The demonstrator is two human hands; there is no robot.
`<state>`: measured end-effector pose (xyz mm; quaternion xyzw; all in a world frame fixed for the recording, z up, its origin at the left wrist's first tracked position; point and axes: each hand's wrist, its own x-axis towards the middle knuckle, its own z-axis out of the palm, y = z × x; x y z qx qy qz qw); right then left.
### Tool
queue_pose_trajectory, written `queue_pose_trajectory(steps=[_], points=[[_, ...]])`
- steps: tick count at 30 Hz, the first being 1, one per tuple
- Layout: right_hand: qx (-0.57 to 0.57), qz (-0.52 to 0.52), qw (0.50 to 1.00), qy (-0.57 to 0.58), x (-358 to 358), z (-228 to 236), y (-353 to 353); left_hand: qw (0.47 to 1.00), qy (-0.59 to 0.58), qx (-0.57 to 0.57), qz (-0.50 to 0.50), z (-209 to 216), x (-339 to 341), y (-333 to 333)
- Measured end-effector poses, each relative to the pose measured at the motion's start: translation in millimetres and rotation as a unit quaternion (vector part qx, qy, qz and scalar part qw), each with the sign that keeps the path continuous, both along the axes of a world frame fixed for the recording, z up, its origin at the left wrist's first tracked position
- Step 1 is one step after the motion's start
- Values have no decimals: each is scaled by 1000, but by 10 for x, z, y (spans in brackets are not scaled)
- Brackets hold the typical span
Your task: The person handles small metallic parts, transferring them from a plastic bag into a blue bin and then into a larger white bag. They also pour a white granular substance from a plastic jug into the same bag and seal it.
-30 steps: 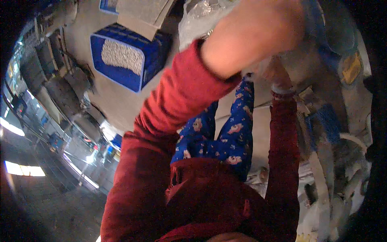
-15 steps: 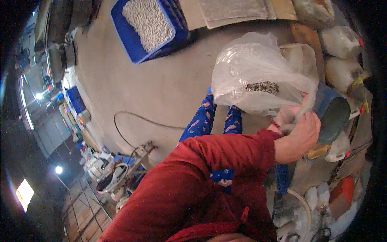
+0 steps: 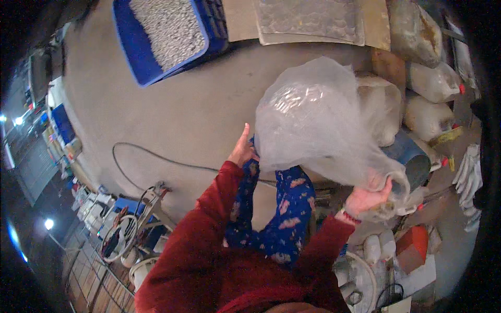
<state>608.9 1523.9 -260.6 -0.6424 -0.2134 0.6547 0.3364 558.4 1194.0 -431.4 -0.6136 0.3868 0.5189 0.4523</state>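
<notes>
A big clear plastic bag (image 3: pixel 313 115) bulges in front of my legs. My right hand (image 3: pixel 368 197) is closed round its gathered neck, at the bag's lower right. Off the bag's left side is my left hand (image 3: pixel 242 148), with one digit stretched upward and the others partly hidden near my knee; it grips nothing that I can see. The bag's contents are blurred behind the plastic. At the upper left stands a blue crate (image 3: pixel 141 70) holding many small grey pieces (image 3: pixel 172 34).
Cloudy plastic jugs (image 3: pixel 433 81) line the right side, beside a blue-grey bucket (image 3: pixel 409 156). Flat boards (image 3: pixel 308 23) lie at the far side. A dark hose (image 3: pixel 156 148) curves over the floor at left, near a metal-framed wheeled thing (image 3: pixel 125 232). White gloves (image 3: pixel 469 177) lie far right.
My left hand has left the bag's neck and swung across to its left side. My right hand keeps the neck, now lower. The opening that showed small metal pieces has turned out of sight.
</notes>
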Motion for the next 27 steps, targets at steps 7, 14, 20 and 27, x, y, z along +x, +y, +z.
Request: queue_pose_trajectory(steps=[7, 14, 20, 27], points=[[-38, 152, 986, -55, 223, 77, -195, 988, 142, 56, 0, -1037, 320, 414], [-27, 208, 975, -72, 363, -148, 43, 802, 418, 114, -411, -50, 424, 610], [-28, 337, 940, -46, 448, -273, -181, 766, 419, 72, -483, 309, 954, 1825], [-13, 462, 882, -97, 614, -243, 26, 736, 437, -25, -516, -674, 876, 2586]])
